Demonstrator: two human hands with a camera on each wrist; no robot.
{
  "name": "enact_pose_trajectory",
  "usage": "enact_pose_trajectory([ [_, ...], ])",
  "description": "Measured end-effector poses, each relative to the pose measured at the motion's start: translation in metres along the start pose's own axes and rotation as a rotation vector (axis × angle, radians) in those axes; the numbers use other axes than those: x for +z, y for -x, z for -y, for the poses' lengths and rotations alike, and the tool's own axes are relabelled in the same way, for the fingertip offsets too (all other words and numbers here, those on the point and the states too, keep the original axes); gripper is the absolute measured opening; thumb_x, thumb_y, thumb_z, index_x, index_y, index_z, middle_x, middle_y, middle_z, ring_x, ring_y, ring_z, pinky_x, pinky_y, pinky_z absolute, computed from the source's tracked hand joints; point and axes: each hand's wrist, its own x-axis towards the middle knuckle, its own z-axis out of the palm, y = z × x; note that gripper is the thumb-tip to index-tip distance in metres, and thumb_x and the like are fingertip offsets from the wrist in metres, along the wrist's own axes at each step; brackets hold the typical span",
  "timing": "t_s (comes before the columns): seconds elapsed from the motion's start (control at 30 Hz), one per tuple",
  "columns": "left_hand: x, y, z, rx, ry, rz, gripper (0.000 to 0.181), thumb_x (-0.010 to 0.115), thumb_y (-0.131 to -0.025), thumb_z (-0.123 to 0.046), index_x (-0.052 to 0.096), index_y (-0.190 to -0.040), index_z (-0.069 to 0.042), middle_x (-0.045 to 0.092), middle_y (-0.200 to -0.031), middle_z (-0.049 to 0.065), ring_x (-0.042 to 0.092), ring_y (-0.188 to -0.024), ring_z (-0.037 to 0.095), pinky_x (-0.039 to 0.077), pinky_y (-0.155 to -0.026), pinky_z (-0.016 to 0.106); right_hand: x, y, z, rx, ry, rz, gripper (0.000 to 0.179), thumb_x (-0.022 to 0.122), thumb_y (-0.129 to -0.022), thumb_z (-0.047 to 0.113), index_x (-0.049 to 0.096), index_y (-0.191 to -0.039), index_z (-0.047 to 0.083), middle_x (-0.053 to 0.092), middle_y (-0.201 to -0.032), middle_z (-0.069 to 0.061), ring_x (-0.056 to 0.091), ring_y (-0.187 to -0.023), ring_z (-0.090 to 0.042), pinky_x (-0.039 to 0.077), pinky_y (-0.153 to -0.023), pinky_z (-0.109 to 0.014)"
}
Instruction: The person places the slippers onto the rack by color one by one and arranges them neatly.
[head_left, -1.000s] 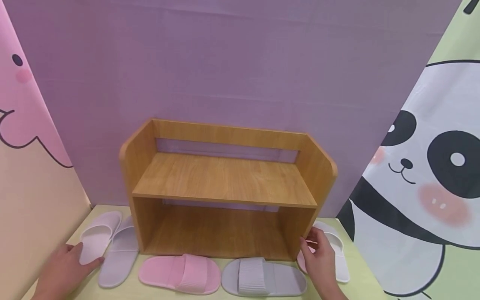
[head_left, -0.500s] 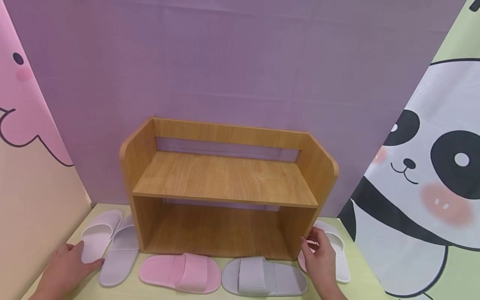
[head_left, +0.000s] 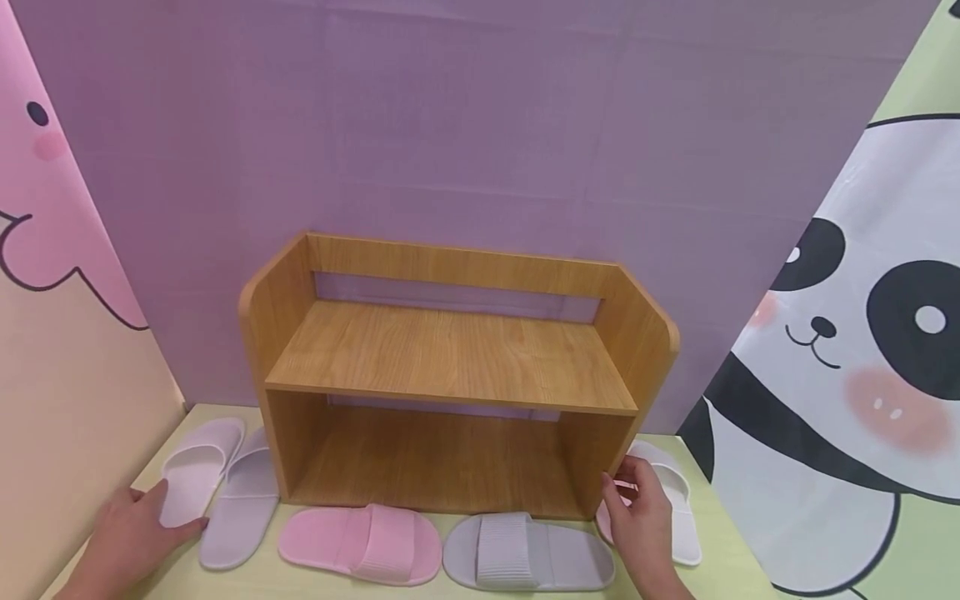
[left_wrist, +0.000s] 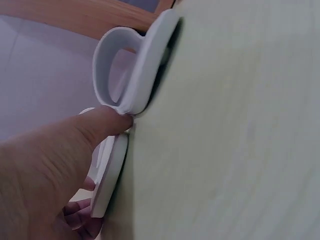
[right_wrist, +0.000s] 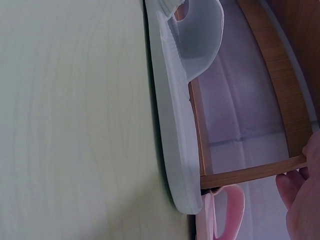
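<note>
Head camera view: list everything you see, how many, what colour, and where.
Shelf: one, brown wood, centre
Left front slipper: one, pink, before shelf
Right front slipper: one, grey, right of it
Leftmost slipper: one, whitish, far left
Second slipper: one, lilac, between that and shelf
Rightmost slipper: one, white, right of shelf
Obscured slipper: one, pink, at shelf's right end
Tabletop: one, pale yellow, underneath
Backdrop: one, purple, behind
Cartoon panel: one, pink, beige, left
Panda panel: one, white, black and green, right
Left hand: one, bare, at leftmost slipper
Right hand: one, bare, gripping shelf's side

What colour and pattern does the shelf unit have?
The shelf unit is light brown with wood grain, clearest in the head view.
</note>
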Motion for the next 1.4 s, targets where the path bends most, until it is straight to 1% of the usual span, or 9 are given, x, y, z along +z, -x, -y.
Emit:
enact_pose_trajectory([
  [0.17,-0.001,-0.001,0.001,0.012,-0.012,0.006,0.094,0.091,-0.085,-0.046,0.054,-0.135,0.024,0.061,-0.099,0.035,0.057,-0.103,0.052,0.050,-0.081,0.062,0.001,0.000,-0.003,-0.015,-0.026,-0.013,0.027,0.078,-0.097,-0.007,0.068,-0.121,0.002,0.075,-0.112,-0.010,0.067,-0.098,-0.007,0.051,-0.083,-0.005],
  [0.27,0.000,-0.002,0.002,0.022,-0.017,-0.023,0.090,0.091,-0.084,-0.044,0.056,-0.132,0.024,0.064,-0.096,0.034,0.059,-0.100,0.052,0.050,-0.080,0.062,0.002,0.000,-0.004,-0.016,-0.031,-0.012,0.027,0.078,-0.097,-0.007,0.068,-0.121,0.002,0.075,-0.112,-0.009,0.065,-0.097,-0.002,0.051,-0.083,-0.005],
  [0.33,0.001,-0.002,0.001,0.018,-0.007,-0.060,0.087,0.090,-0.083,-0.042,0.057,-0.131,0.023,0.062,-0.097,0.036,0.059,-0.099,0.052,0.050,-0.079,0.062,0.002,0.000,-0.005,-0.013,-0.027,-0.010,0.027,0.078,-0.097,-0.006,0.068,-0.121,0.003,0.075,-0.112,-0.009,0.064,-0.097,-0.001,0.051,-0.083,-0.004],
  [0.5,0.001,-0.003,-0.006,-0.012,0.056,-0.152,0.083,0.087,-0.084,-0.037,0.057,-0.135,0.021,0.053,-0.108,0.046,0.056,-0.102,0.058,0.048,-0.080,0.067,0.001,0.000,-0.004,-0.032,-0.025,-0.018,0.027,0.078,-0.097,-0.006,0.068,-0.120,0.003,0.075,-0.111,-0.009,0.066,-0.097,-0.005,0.050,-0.083,-0.004],
  [0.6,-0.003,-0.003,-0.012,-0.027,0.082,-0.169,0.083,0.085,-0.086,-0.036,0.053,-0.138,0.021,0.049,-0.112,0.047,0.054,-0.104,0.062,0.047,-0.081,0.069,0.001,0.000,-0.004,-0.039,-0.028,-0.019,0.026,0.078,-0.097,-0.007,0.069,-0.120,0.003,0.075,-0.110,-0.009,0.067,-0.097,-0.008,0.050,-0.083,-0.004],
  [0.8,-0.012,-0.003,-0.023,-0.056,0.116,-0.196,0.086,0.085,-0.087,-0.033,0.048,-0.146,0.016,0.046,-0.119,0.045,0.051,-0.106,0.061,0.047,-0.080,0.065,0.001,0.000,-0.005,-0.033,-0.010,-0.011,0.027,0.079,-0.098,-0.006,0.068,-0.120,0.004,0.075,-0.109,-0.008,0.067,-0.097,-0.010,0.050,-0.084,-0.004],
  [1.03,-0.020,-0.008,-0.037,-0.018,0.143,-0.295,0.088,0.089,-0.083,-0.030,0.049,-0.147,0.016,0.047,-0.116,0.042,0.049,-0.109,0.057,0.042,-0.082,0.063,0.001,0.001,-0.006,-0.067,-0.025,-0.027,0.027,0.080,-0.096,-0.007,0.069,-0.119,0.003,0.076,-0.108,-0.008,0.068,-0.096,-0.009,0.051,-0.083,-0.005],
  [1.23,-0.027,-0.010,-0.049,-0.009,0.182,-0.345,0.088,0.092,-0.081,-0.028,0.051,-0.146,0.015,0.049,-0.118,0.043,0.049,-0.110,0.058,0.042,-0.082,0.065,0.000,0.001,-0.003,-0.028,0.011,-0.005,0.028,0.079,-0.098,-0.004,0.068,-0.121,0.004,0.074,-0.111,-0.010,0.069,-0.098,-0.014,0.052,-0.084,-0.007],
  [1.4,-0.034,-0.012,-0.057,-0.027,0.202,-0.358,0.089,0.092,-0.082,-0.029,0.050,-0.147,0.015,0.047,-0.124,0.044,0.047,-0.114,0.059,0.041,-0.084,0.067,0.000,0.000,-0.002,0.009,0.018,0.008,0.028,0.078,-0.098,-0.004,0.066,-0.123,0.004,0.074,-0.113,-0.010,0.066,-0.099,-0.010,0.050,-0.085,-0.004],
])
